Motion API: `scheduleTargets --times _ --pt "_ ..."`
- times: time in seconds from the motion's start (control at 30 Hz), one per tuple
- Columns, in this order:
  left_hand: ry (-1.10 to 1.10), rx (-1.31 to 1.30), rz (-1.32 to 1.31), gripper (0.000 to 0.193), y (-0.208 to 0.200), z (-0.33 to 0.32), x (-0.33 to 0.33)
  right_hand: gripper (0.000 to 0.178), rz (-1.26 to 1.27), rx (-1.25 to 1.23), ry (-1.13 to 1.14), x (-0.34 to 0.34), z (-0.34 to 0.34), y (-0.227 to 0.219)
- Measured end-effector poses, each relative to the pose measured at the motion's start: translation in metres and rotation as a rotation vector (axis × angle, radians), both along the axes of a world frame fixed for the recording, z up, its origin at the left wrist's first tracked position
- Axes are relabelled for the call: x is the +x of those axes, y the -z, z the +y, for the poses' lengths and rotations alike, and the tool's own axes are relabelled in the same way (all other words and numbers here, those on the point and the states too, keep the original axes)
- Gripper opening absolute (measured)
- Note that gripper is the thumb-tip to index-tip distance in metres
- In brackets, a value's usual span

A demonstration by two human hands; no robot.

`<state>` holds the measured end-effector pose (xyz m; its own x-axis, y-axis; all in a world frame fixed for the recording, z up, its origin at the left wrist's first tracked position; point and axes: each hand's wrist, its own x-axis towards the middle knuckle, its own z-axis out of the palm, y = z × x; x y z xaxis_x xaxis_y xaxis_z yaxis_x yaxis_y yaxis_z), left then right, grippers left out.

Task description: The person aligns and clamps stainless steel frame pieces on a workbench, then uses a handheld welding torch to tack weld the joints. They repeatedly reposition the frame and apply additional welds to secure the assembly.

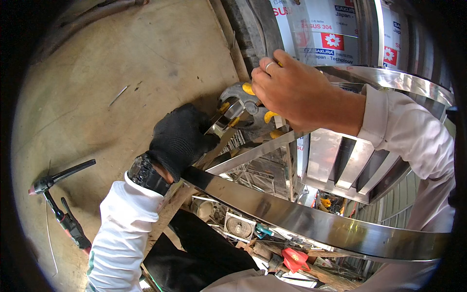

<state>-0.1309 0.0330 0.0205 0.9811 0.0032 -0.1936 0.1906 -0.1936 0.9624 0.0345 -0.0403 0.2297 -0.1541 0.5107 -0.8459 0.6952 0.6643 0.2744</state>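
Note:
My left hand, in a black glove, is closed around a short shiny steel piece at the table edge. Its fingertips are partly hidden. A grey spring clamp with yellow-orange pads and tips sits around that piece, its jaws on either side. Bare and wearing a ring, my right hand is wrapped over the clamp's handle side. Most of the handles are hidden beneath it. Whether the pads press on the steel is hard to tell.
A welding torch lies on the tan tabletop at left, with a thin rod farther up. A long polished steel bar crosses in front, joined to a slatted steel frame. Dark hose runs along the far left.

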Motion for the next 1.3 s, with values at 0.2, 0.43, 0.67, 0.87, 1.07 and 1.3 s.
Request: scheduleTargets --times 0.2,0.43,0.67,0.87,1.07,1.3 --pt "-0.025 -0.01 -0.021 0.032 -0.001 -0.001 -0.002 0.037 -0.009 -0.014 0.054 -0.001 -0.004 0.0" --pt "-0.022 -0.021 -0.025 0.031 -0.003 0.002 -0.002 0.035 0.049 0.035 0.078 0.002 -0.003 0.002" --pt "-0.002 0.023 -0.072 0.036 0.002 0.002 -0.004 0.035 0.051 -0.004 0.064 0.001 0.008 0.008" --pt "0.042 0.0 -0.064 0.04 0.0 0.003 -0.002 0.037 0.039 -0.021 0.051 -0.002 0.011 0.008" --pt "0.024 -0.051 -0.078 0.035 0.005 -0.002 0.002 0.063 0.055 -0.054 0.237 -0.006 0.023 -0.017" --pt "0.04 -0.129 -0.158 0.04 0.02 0.005 -0.005 0.07 0.082 0.075 0.61 -0.014 0.057 -0.046"
